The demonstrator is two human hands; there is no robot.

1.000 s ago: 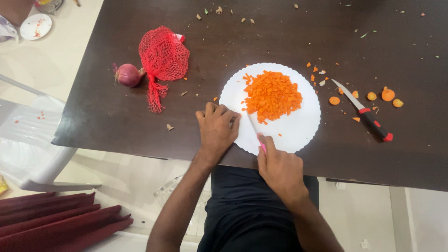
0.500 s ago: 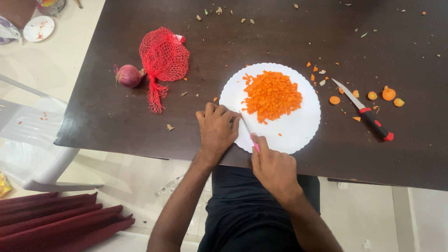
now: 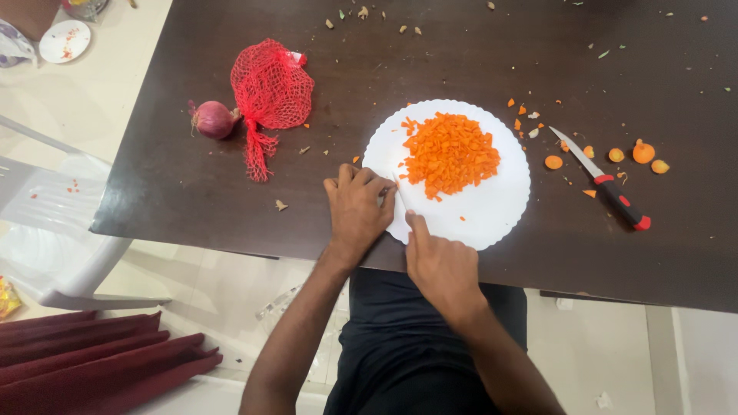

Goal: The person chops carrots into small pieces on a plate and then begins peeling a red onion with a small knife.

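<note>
Knife (image 3: 400, 197) | right hand (image 3: 436, 261) grips it, handle hidden | left hand (image 3: 356, 207) curled on plate (image 3: 492, 207)

Both bare forearms reach forward from the body, converging. The left hand (image 3: 356, 209) lies palm down, fingers curled, knuckles up. The right hand (image 3: 440, 265) sits just right of it, fist closed, index finger stretched forward toward the left fingertips.
</note>
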